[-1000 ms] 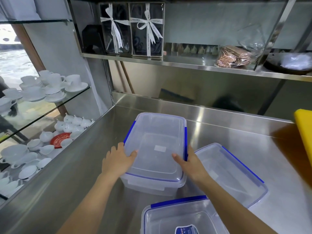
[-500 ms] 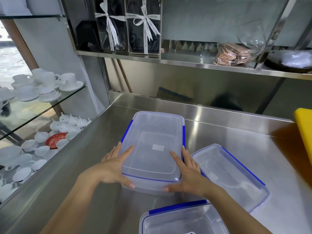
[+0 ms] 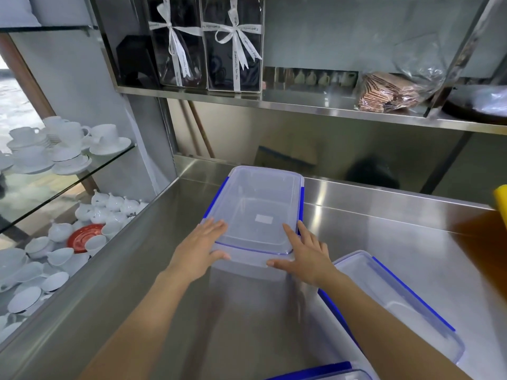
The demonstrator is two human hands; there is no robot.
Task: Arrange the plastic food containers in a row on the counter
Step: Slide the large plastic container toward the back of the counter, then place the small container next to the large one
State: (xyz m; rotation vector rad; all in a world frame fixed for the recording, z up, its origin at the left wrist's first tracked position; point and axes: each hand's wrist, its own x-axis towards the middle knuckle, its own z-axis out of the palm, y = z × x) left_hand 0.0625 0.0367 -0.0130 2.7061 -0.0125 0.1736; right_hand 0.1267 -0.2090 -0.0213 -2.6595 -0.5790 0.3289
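Note:
A clear plastic container with blue clips (image 3: 258, 212) stands lengthwise on the steel counter (image 3: 384, 237), its far end close to the back wall. My left hand (image 3: 201, 249) grips its near left corner, thumb on the front wall. My right hand (image 3: 304, 253) grips the near right corner the same way. A second lidded container (image 3: 395, 305) lies at an angle to the right, partly under my right forearm. The blue rim of a third container (image 3: 321, 374) shows at the bottom edge.
A yellow board (image 3: 500, 201) pokes in at the right edge. Above the counter a steel shelf (image 3: 301, 105) carries ribboned gift boxes and a bag of brown wafers. Left of the counter, glass shelves (image 3: 68, 171) hold white cups, saucers and teapots.
The container has slid away from me toward the back wall, with both hands still on its near corners. The view has shifted, so the third container is nearly out of frame.

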